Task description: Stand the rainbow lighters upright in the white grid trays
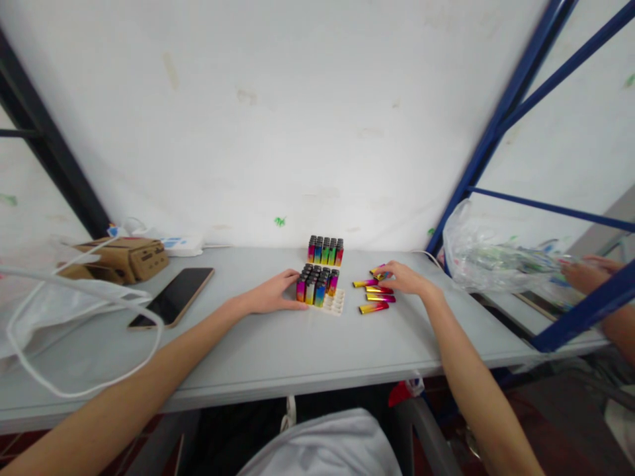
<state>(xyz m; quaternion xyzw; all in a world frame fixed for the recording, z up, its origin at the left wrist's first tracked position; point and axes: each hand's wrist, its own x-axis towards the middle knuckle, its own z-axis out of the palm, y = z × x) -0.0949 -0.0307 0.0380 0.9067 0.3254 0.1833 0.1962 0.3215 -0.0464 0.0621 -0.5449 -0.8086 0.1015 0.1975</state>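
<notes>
A white plastic tray (335,303) holds rows of upright lighters (316,288) with black tops and shiny rainbow-coloured bodies; bare slots show on its right side. My left hand (272,294) grips the tray's left side, thumb at the front corner and fingers farther back. To the right, several loose lighters (374,308) lie on their sides on the table. Over the farthest of them, my right hand (405,277) has its fingers closed on a lighter (377,270), partly hidden by the fingertips. Behind the tray stands a second block of upright lighters (325,251).
A phone (173,297) lies on the grey table (278,350) at left, near a cardboard box (131,258) and a white cable (153,350). Clear plastic bags (486,258) sit by the blue metal frame (476,158) at right. Another person's hand (585,274) is beyond it.
</notes>
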